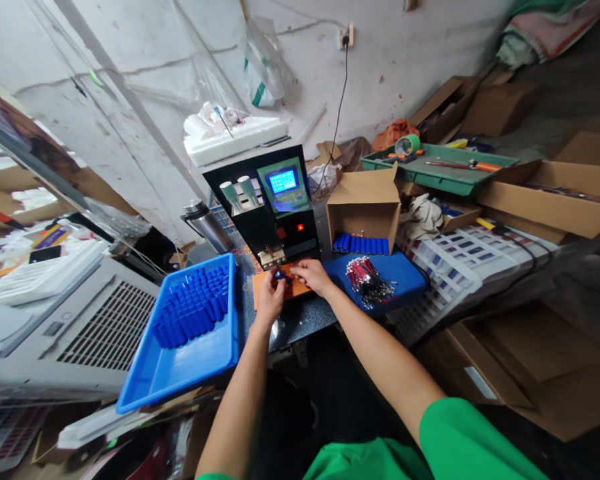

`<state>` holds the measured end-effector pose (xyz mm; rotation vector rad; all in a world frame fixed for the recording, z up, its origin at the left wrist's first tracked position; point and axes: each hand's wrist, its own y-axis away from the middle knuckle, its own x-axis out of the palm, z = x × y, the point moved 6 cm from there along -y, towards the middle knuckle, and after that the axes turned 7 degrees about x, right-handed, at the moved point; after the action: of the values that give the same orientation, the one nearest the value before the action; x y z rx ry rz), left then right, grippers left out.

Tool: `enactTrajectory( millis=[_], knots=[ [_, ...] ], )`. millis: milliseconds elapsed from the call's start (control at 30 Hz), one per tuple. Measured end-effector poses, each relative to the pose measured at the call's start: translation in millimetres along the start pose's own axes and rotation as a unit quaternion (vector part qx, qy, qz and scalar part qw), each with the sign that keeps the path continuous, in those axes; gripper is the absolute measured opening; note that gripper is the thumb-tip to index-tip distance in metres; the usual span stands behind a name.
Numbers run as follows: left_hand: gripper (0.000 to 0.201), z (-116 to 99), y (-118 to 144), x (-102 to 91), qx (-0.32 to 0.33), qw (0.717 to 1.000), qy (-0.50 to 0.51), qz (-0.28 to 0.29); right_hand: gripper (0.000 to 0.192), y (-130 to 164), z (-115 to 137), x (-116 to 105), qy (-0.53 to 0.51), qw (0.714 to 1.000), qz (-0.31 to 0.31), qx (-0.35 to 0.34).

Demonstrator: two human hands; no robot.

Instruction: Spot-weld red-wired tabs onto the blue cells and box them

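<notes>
In the head view, my left hand [271, 297] is closed around a blue cylindrical battery cell [279, 274] under the electrodes [272, 257] of a black spot-welding machine [293, 235]. Just to its right, my right hand [312, 275] makes a pinch over the orange board [296, 289]. What sits between those fingertips is too small to make out. On the blue pad [405, 277] to the right lies a bundle of red and black wire leads [369, 281]. A blue tray [190, 360] at the left bears many blue battery cells [193, 307] in rows.
An open cardboard box [364, 190] behind the leads contains a row of blue cells [360, 244]. A steel thermos [207, 225] leans left of the machine. At the right are a green tool tray [435, 175] and a white plastic crate [437, 263]. A power cord [341, 100] runs down the wall.
</notes>
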<state>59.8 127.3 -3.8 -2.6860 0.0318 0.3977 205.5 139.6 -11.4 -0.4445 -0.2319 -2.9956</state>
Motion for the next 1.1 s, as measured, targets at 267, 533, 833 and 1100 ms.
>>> enactTrajectory(
  millis=[267,533,833,1100],
  knots=[
    [0.031,0,-3,8.0,0.034,0.999,0.024,0.012,0.034,-2,-2,0,-0.022,1.0,0.001,0.001],
    [0.03,4,1,8.7,0.028,0.999,0.022,0.015,0.029,0,5,6,-0.07,0.997,-0.04,0.001],
    [0.026,3,1,5.1,0.041,0.999,0.02,-0.003,0.027,-6,3,20,-0.022,0.998,-0.045,-0.04],
    [0.027,1,2,4.9,0.04,0.999,0.028,-0.004,0.023,-10,-2,24,-0.005,0.997,-0.06,-0.038]
  ],
)
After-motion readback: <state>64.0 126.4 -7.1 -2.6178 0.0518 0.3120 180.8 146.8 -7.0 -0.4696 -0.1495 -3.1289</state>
